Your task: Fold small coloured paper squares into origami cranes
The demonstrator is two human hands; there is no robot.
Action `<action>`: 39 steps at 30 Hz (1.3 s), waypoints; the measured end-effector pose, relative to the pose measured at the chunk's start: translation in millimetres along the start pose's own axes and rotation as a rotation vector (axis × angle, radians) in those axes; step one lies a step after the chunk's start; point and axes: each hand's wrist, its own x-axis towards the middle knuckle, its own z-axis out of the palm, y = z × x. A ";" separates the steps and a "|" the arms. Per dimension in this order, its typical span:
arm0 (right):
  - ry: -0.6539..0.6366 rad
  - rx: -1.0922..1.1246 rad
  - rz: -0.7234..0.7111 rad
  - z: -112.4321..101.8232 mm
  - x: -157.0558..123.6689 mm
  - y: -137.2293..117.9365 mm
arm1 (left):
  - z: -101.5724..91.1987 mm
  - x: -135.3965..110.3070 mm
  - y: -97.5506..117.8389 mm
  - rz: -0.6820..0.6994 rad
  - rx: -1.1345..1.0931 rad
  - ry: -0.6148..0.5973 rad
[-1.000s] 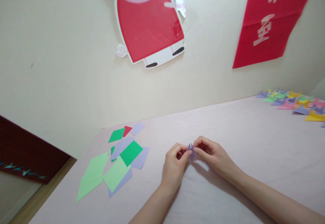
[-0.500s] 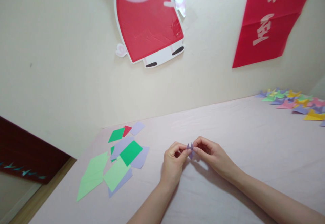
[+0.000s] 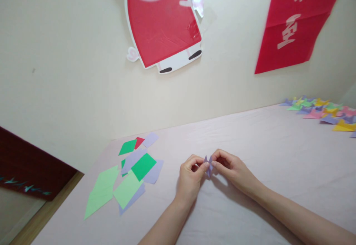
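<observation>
A small folded purple paper (image 3: 209, 166) with two upright points is held between my hands, above the pale pink cloth (image 3: 239, 137). On its left side, the thumb and forefinger of my left hand (image 3: 190, 176) pinch it. My right hand (image 3: 233, 169) grips the other side between thumb and fingertips, the rest of its fingers curled in. Fingertips cover part of the folds.
Loose paper sheets lie at the left, among them a light green sheet (image 3: 102, 191), a dark green sheet (image 3: 143, 166) and a purple sheet (image 3: 151, 140). Several folded paper figures (image 3: 314, 112) stand at the far right, near the wall (image 3: 222, 85).
The two points of the purple paper have spread slightly further apart, and its lower tip reaches a little lower. Both hands stay in nearly the same place.
</observation>
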 end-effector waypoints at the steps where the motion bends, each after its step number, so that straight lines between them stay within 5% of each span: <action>1: -0.002 -0.002 0.003 0.4 0.2 0.0 | 0.4 -0.2 0.1 -0.001 0.013 -0.006; 19: 0.024 -0.242 -0.098 1.8 -0.3 -1.0 | 4.3 -3.9 1.2 -0.031 0.035 0.012; 39: -0.013 -0.073 0.019 -1.0 2.2 8.0 | 1.9 -2.6 2.9 0.040 0.048 0.019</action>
